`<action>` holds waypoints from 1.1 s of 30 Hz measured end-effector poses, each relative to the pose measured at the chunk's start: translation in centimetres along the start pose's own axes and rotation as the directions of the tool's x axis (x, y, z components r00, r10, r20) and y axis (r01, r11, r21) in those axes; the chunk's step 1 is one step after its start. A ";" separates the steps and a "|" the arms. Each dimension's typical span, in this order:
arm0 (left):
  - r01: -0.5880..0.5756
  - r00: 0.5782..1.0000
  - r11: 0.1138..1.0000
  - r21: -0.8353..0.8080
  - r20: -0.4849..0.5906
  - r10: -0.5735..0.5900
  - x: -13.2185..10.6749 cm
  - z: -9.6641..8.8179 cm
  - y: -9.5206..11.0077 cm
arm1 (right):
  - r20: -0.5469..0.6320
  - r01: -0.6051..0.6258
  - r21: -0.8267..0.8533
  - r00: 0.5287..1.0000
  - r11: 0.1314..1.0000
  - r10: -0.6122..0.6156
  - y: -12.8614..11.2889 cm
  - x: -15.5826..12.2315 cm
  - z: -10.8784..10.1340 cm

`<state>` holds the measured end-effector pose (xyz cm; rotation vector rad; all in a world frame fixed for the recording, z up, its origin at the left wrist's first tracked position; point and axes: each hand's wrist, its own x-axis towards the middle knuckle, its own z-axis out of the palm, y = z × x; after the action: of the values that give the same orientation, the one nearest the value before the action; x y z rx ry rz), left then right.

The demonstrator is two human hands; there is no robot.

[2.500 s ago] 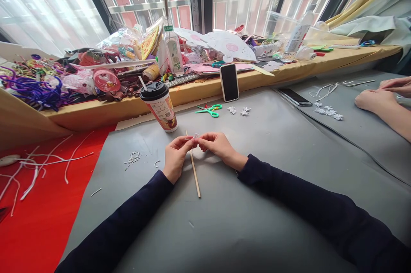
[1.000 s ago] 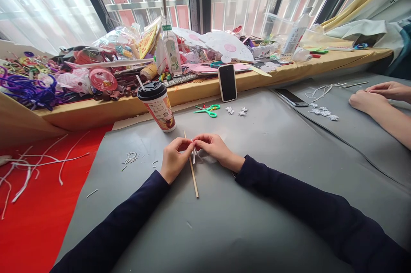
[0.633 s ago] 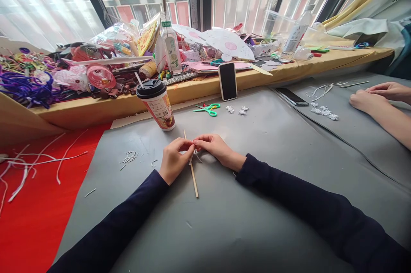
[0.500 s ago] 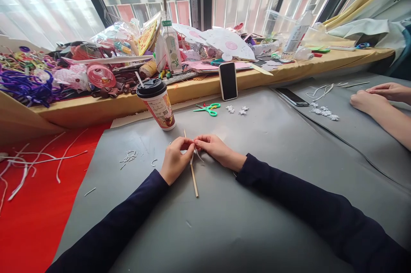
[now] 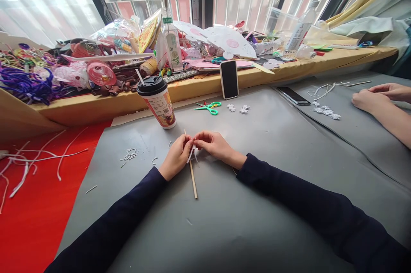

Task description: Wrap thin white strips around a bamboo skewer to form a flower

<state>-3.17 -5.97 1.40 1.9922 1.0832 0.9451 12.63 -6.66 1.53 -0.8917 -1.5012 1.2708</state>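
Note:
My left hand (image 5: 176,156) and my right hand (image 5: 215,146) meet fingertip to fingertip over the grey mat (image 5: 244,204). Both pinch a small white strip (image 5: 192,153) whose ends hang down between them. A thin wooden stick (image 5: 192,170) lies on the mat under the hands, running from near the cup toward me. Whether either hand touches the stick I cannot tell. Dark sleeves cover both forearms.
A lidded paper cup with straw (image 5: 157,102) stands just beyond my hands. Green scissors (image 5: 209,108), small white flowers (image 5: 238,108) and a propped phone (image 5: 229,79) lie further back. White scraps (image 5: 130,156) lie to the left. Another person's hands (image 5: 375,97) work at right. The wooden ledge (image 5: 199,87) holds craft clutter.
The hands stayed together over the stick, turning the white strip; its ends now hang lower between the fingers. The view shifted slightly.

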 end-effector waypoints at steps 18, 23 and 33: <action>0.054 0.981 0.950 -0.307 -0.163 -0.109 -0.4 0.0 0.9 | -0.157 0.043 -0.096 0.986 0.994 -0.058 0.0 -0.4 0.4; 0.145 0.977 0.911 -0.385 -0.088 -0.193 -0.6 0.1 1.5 | -0.202 0.026 -0.217 0.977 0.976 -0.071 -0.2 -0.5 0.5; 0.249 0.946 0.859 -0.447 -0.080 -0.315 -0.6 0.0 1.8 | -0.171 0.137 -0.420 0.959 0.897 -0.227 -0.5 -0.7 0.7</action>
<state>-2.74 -7.24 2.72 1.3752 1.0977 1.0776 12.20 -7.61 1.86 -1.0861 -1.6558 0.7065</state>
